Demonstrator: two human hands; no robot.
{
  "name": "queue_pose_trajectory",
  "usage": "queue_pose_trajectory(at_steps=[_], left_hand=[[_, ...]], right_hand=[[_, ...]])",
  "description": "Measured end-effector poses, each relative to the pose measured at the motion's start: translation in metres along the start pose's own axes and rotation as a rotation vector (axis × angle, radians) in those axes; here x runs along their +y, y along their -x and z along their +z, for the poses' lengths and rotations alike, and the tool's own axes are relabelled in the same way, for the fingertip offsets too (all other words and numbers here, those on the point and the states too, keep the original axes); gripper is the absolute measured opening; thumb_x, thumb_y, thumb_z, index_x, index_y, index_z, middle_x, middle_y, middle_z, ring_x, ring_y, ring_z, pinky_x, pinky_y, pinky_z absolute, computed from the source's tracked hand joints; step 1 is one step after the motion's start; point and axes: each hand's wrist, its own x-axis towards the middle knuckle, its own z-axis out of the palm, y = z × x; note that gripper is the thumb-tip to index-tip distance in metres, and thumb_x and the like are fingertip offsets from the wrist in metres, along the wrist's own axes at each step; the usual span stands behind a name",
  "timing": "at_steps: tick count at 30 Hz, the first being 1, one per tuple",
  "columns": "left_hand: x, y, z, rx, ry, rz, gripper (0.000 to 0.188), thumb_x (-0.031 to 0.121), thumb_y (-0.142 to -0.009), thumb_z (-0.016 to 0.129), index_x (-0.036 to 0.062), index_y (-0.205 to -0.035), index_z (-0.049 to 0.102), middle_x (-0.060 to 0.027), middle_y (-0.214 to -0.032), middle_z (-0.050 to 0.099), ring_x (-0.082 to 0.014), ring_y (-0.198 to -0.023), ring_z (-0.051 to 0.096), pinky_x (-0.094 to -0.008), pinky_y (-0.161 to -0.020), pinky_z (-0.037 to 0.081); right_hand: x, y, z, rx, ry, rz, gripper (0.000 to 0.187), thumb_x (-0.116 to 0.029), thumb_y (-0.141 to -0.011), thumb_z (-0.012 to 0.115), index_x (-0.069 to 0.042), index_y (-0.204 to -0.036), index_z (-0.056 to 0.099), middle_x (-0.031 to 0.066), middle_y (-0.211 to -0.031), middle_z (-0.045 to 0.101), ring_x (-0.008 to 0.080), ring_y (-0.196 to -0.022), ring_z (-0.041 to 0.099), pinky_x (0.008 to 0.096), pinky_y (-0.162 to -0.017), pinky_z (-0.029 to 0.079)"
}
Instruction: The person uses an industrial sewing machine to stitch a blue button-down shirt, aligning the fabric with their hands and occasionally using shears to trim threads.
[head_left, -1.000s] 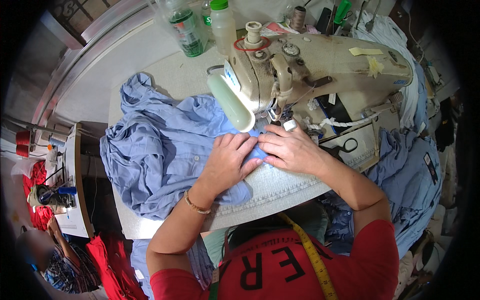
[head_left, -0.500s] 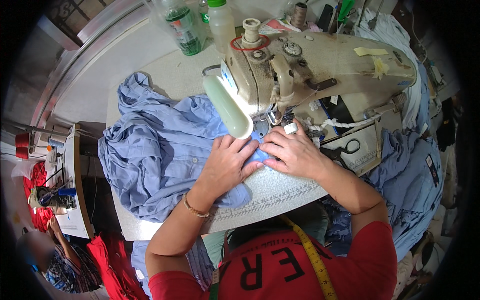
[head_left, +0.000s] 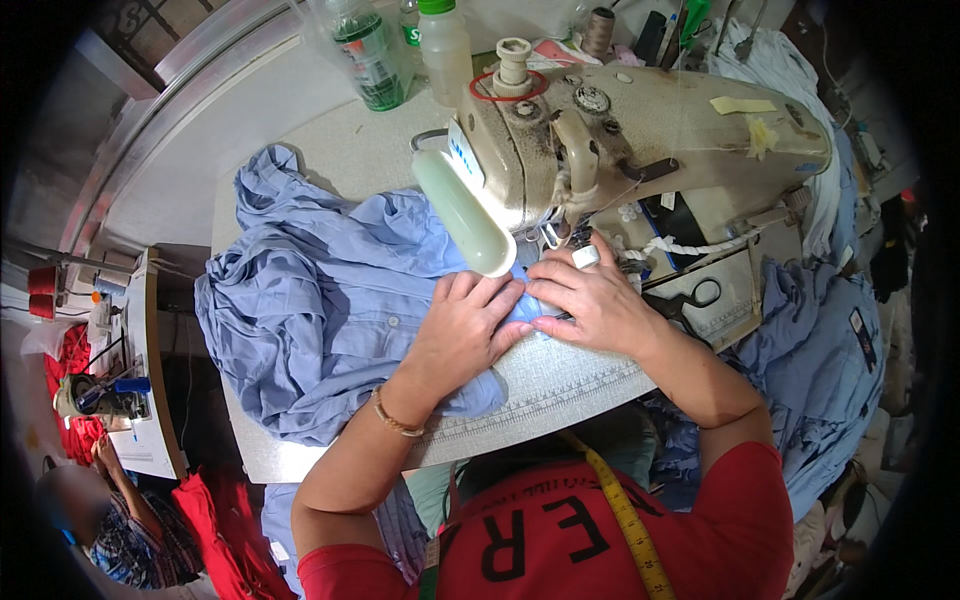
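A light blue button-up shirt (head_left: 330, 285) lies bunched over the left part of the sewing table, one edge running under the head of a sewing machine (head_left: 640, 120). My left hand (head_left: 465, 322) presses and pinches the shirt edge, fingers bent, just in front of the needle area. Close beside it, my right hand (head_left: 590, 300) holds the same edge, its fingertips near the presser foot. A white band (head_left: 586, 257) wraps one right finger. The pale green machine lamp (head_left: 465, 215) hangs just above my left fingers. Cloth under both hands is partly hidden.
Black scissors (head_left: 690, 300) lie right of my right hand. Bottles (head_left: 445, 50) and a thread spool (head_left: 598, 32) stand behind the machine. More blue garments (head_left: 810, 350) are heaped at the right. Far left, another person (head_left: 130, 520) sits at a second machine with red cloth.
Both hands, the machine's head and its lamp sit slightly further right in the picture. The hands keep their hold on the shirt edge.
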Motion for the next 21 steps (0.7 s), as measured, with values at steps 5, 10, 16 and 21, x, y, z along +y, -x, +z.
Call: queue_pose_trajectory(at_steps=[5,10,16,21], left_hand=[[-0.0016,0.0027,-0.0003,0.014,0.025,0.016,0.045,0.031,-0.083,0.067,0.0014,-0.116,0.060,-0.0092,-0.120,0.057,-0.0280,-0.100,0.050,-0.0392,-0.090,0.039],[-0.0031,0.0036,0.0005,0.016,0.036,0.019,0.045,0.031,-0.082,0.068,0.0009,-0.116,0.061,-0.0097,-0.120,0.058,-0.0279,-0.100,0.051,-0.0394,-0.090,0.040],[-0.0040,0.0035,0.0013,0.013,0.034,0.017,0.046,0.033,-0.083,0.067,0.0015,-0.116,0.060,-0.0100,-0.120,0.057,-0.0283,-0.100,0.051,-0.0395,-0.091,0.040],[-0.0029,0.0015,-0.0008,0.010,0.065,-0.037,0.047,0.035,-0.085,0.065,0.0020,-0.118,0.059,-0.0106,-0.120,0.056,-0.0294,-0.101,0.050,-0.0401,-0.091,0.039]], right_hand=[[-0.0002,0.0006,0.0004,-0.012,-0.024,0.010,0.032,-0.031,-0.080,0.069,-0.007,-0.101,0.070,0.0034,-0.115,0.064,0.0194,-0.102,0.059,0.0511,-0.113,0.020],[-0.0008,-0.0018,-0.0008,-0.023,-0.033,-0.004,0.030,-0.031,-0.081,0.068,-0.006,-0.099,0.068,0.0042,-0.115,0.064,0.0196,-0.103,0.060,0.0527,-0.112,0.020],[0.0039,-0.0035,0.0019,-0.044,-0.015,-0.086,0.028,-0.030,-0.082,0.067,-0.007,-0.097,0.064,0.0055,-0.116,0.063,0.0223,-0.114,0.058,0.0579,-0.110,0.021],[0.0044,-0.0026,0.0028,-0.069,-0.005,-0.081,0.028,-0.031,-0.083,0.066,-0.007,-0.098,0.065,0.0066,-0.116,0.063,0.0237,-0.116,0.057,0.0580,-0.110,0.021]])
